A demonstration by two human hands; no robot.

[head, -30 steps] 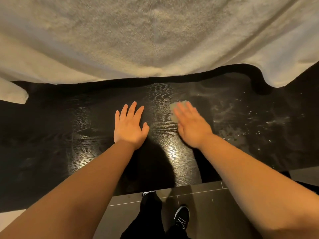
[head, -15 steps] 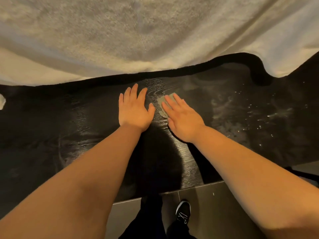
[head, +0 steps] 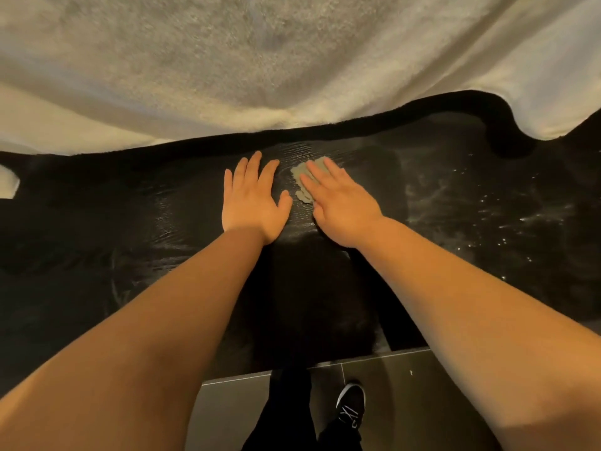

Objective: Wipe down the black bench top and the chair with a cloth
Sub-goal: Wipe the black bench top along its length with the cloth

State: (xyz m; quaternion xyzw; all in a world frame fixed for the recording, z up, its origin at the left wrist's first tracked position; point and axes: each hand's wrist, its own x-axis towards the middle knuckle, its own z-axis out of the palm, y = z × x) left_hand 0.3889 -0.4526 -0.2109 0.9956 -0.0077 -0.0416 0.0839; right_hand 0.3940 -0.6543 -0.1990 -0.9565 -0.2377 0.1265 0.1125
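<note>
Black wood-grain bench top (head: pixel 97 255) fills the middle of my head view, running left to right. I count two hands on it, both bare-armed and both palm down.

Left hand (head: pixel 252 203): flat on the bench top, fingers straight and slightly spread, holding nothing. Its thumb lies just beside the cloth; I cannot tell whether they touch.

Right hand (head: pixel 341 206): also flat, with straight fingers pressing down on the cloth and not curled round it.

One cloth (head: pixel 299 172) noted, small and grey-green. It lies on the bench top near the far edge, mostly covered by the right fingers, with its left side and far corner showing.

Surface condition: the wood around the hands shines wet. To the right of the right hand I see pale smears and many white specks (head: pixel 520 219).

One large white fluffy fabric (head: pixel 292 60) hangs over the far side of the bench top and covers the upper part of the view. One further small white piece (head: pixel 8 185) shows at the left edge.

Below the near edge are grey floor tiles (head: pixel 406 402), dark trouser legs and one black shoe (head: pixel 351 405) with white markings.
</note>
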